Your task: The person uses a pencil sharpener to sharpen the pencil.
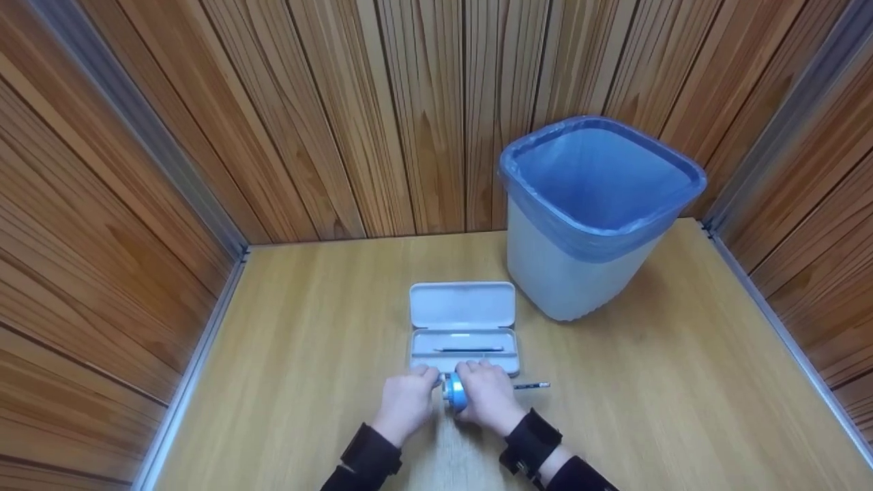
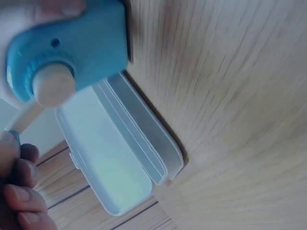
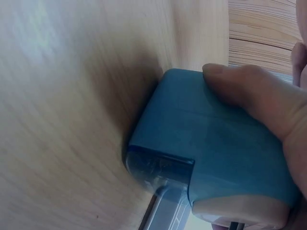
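A blue crank pencil sharpener [image 1: 454, 393] stands on the table in front of me. My right hand [image 1: 490, 397] grips its body from above, with the thumb [image 3: 249, 84] along one side in the right wrist view. A dark pencil [image 1: 533, 386] sticks out of the sharpener on the right. On the other side my left hand [image 1: 404, 404] holds the end of the crank handle [image 2: 26, 116], its fingers [image 2: 26, 201] curled. Just behind the sharpener lies an open white pencil case [image 1: 462, 305] with another pencil [image 1: 470, 350] in its tray.
At the back right stands a white bin [image 1: 573, 286] lined with a blue bag [image 1: 600, 239]. Wood-panelled walls [image 1: 423, 123] rise behind and at both sides of the wooden table [image 1: 307, 327]. Metal strips [image 1: 198, 361] run along the table's side edges.
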Tool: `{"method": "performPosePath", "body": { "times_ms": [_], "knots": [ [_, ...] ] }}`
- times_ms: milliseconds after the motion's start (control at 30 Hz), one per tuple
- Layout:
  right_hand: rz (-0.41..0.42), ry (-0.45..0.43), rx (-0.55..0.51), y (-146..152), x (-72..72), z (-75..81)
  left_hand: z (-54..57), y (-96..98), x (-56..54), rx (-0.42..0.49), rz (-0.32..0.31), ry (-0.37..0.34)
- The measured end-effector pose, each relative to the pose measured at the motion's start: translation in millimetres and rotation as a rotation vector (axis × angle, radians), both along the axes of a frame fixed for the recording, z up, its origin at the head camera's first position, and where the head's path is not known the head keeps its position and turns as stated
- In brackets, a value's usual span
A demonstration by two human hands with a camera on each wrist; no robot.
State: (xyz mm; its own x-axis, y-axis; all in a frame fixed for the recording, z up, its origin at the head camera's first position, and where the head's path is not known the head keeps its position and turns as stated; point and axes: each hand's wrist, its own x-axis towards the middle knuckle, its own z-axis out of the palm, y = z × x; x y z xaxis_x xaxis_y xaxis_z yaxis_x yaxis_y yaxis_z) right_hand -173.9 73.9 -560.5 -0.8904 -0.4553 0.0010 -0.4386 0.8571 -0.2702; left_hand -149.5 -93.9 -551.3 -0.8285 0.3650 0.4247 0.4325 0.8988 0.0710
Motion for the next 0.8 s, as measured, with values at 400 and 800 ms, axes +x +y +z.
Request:
{"method": "performPosePath", "body": {
  "times_ms": [400, 800],
  "knots": [
    [0.014, 0.072, -0.010, 0, 2.3, -1.8, -18.0, -8.6, 35.0, -0.072, -0.208, 0.048],
    [0.037, 0.112, 0.010, 2, 4.0, -1.7, -36.4, -6.3, -3.3, -0.185, -0.120, -0.399]
  ]
}}
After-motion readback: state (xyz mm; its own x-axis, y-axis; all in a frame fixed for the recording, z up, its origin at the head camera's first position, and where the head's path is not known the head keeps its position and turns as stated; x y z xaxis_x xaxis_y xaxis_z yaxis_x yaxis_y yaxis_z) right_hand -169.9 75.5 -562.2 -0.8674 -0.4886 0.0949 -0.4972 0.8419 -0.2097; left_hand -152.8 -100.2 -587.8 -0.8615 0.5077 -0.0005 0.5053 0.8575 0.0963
